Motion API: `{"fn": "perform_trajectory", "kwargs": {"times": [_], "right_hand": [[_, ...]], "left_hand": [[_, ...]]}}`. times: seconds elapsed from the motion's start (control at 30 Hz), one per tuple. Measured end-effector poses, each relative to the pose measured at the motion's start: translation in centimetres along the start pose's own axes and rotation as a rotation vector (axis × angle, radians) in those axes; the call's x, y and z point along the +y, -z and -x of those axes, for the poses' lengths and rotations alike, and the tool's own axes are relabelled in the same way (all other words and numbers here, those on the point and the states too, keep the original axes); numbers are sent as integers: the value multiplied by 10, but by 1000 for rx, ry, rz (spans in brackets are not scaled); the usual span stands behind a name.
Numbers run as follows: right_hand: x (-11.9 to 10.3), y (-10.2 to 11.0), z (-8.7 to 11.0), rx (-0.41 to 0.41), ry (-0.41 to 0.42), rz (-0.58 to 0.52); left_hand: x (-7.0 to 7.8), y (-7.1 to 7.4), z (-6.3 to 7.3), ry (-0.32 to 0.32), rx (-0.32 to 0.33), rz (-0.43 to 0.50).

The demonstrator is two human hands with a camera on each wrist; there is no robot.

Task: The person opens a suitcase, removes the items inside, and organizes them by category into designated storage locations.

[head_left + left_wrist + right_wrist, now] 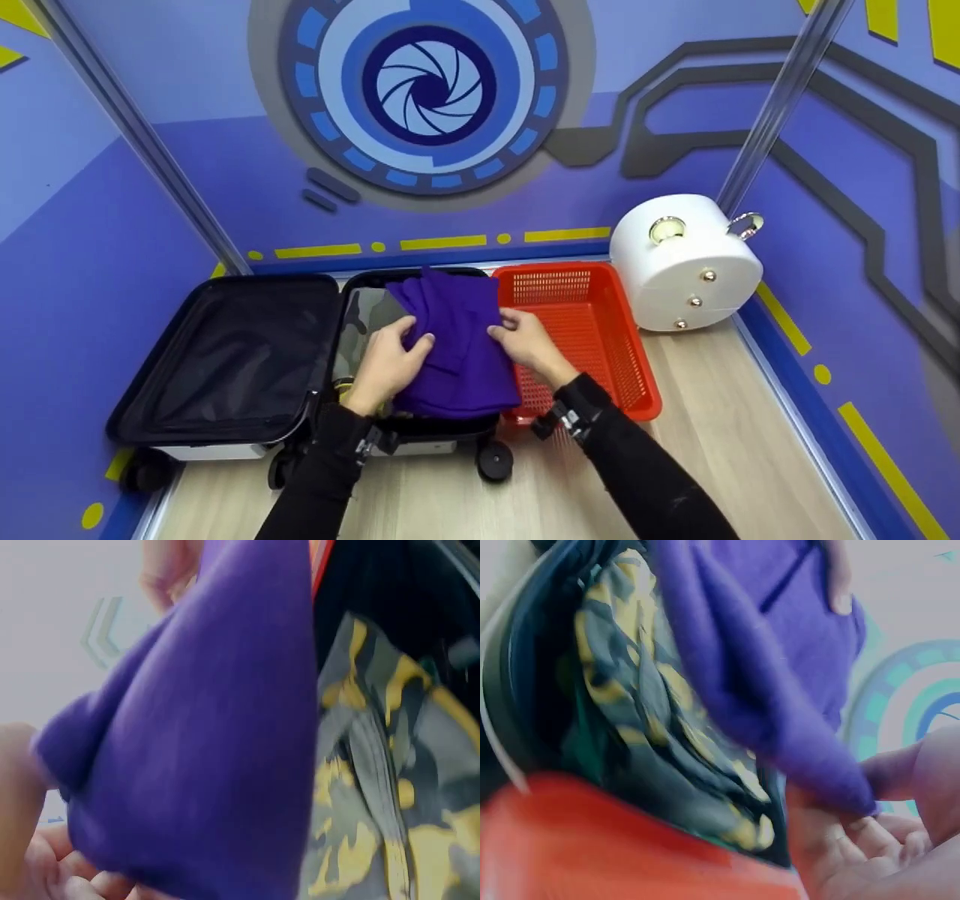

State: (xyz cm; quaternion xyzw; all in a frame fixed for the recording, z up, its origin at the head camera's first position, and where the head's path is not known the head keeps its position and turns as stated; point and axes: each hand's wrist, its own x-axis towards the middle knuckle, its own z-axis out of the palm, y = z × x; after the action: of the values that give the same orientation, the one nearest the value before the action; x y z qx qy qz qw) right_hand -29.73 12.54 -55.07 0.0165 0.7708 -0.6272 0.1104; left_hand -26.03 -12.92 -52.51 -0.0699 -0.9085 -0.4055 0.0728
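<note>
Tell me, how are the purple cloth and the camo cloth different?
The purple cloth is one plain colour; the camo cloth mixes yellow, grey and dark patches. The purple cloth is held up by the left hand and right hand; the camo cloth lies in the suitcase. Both are fabric with folds.

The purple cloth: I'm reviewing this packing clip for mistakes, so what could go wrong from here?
The purple cloth might lose its folds if the left hand or right hand lets an edge slip, since both pinch it. In the head view its right side overlaps the red basket, so it could snag there or land partly outside the suitcase. Lowering it may also rumple the camouflage clothing below.
</note>
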Motion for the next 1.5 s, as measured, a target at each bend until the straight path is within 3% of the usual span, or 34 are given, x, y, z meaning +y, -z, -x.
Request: {"fn": "perform_trajectory", "kwargs": {"times": [0.3,0.43,0.67,0.9,1.03,1.1,1.2,1.27,1.33,1.43,1.5], "right_hand": [[-5,75,5,52,43,154],[-4,102,3,90,43,190],[7,133,-1,130,23,294],[29,144,-2,150,1,431],[47,148,-8,163,-10,499],[60,151,-15,162,-18,533],[99,159,-37,198,-9,618],[105,160,-39,187,-33,684],[101,158,-35,176,-63,744],[64,146,-11,135,-113,801],[51,136,-4,157,-92,824]], "left_hand": [[38,-36,-12,-4,-133,86],[53,-57,-23,-2,-138,95],[66,-101,-34,-8,-158,107],[77,-136,-34,50,-225,86],[80,-151,-30,75,-299,80],[80,-157,-27,83,-340,70],[77,-164,-22,78,-386,42],[75,-166,-19,65,-396,24],[73,-166,-17,48,-392,23],[69,-163,-17,21,-347,62],[66,-158,-18,14,-299,96]]}}
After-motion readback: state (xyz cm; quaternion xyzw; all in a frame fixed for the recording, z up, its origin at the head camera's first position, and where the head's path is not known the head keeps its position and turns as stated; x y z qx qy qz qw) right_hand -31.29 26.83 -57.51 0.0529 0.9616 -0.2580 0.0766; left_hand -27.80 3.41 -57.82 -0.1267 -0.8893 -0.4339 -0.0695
